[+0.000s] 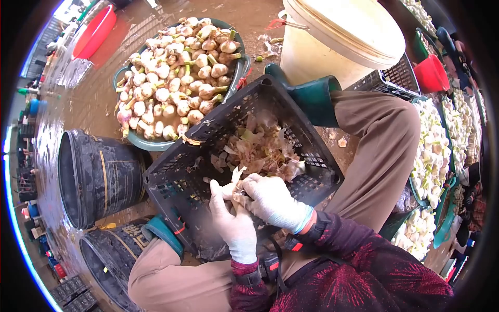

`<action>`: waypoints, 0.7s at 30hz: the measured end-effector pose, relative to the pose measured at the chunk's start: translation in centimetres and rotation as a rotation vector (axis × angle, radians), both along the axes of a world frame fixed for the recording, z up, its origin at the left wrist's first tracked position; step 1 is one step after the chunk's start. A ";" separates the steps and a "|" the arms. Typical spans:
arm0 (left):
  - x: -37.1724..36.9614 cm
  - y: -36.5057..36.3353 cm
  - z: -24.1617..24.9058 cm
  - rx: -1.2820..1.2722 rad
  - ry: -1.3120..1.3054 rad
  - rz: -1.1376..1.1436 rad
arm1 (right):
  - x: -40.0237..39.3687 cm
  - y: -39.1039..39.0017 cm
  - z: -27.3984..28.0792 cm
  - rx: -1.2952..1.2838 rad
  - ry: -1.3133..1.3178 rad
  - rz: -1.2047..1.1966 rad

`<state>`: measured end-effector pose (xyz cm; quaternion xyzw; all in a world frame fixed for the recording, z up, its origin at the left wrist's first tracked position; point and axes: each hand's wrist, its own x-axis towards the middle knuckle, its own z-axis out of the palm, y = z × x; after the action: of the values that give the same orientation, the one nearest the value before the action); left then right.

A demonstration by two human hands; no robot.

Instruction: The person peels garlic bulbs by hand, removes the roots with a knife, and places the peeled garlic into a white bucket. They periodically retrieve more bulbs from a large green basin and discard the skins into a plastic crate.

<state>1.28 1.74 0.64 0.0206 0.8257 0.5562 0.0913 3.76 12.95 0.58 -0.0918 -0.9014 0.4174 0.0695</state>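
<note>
Both of my hands wear whitish gloves and meet over a black plastic crate. My left hand is closed round a pale garlic bulb, with its fingers pointing up. Against the bulb's right side, my right hand has its fingers pinched together; what lies between them is mostly hidden. A strip of pale skin sticks up from the bulb. Below the hands, garlic peelings lie heaped inside the crate.
A round tub heaped with unpeeled garlic stands beyond the crate. Black buckets stand at left, a large cream bucket at upper right. Tubs of white garlic line the right. A red basin is at upper left.
</note>
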 end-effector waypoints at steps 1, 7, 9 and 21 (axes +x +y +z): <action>0.2 -0.2 -0.1 -0.039 0.031 -0.056 | 0.0 0.0 -0.3 -0.003 -0.008 -0.001; -0.1 0.1 -0.3 0.207 -0.173 0.031 | -1.3 0.5 -0.6 -0.152 0.061 -0.138; -0.4 0.2 1.4 0.306 -0.305 0.086 | -2.0 1.5 -1.9 -0.271 -0.042 -0.224; -0.2 -0.8 0.8 0.269 -0.161 -0.005 | -0.5 1.4 0.2 -0.206 0.143 -0.119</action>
<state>1.11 0.99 1.46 -0.0101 0.7337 0.6615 0.1549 3.29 14.37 0.79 -0.1217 -0.8395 0.5084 0.1483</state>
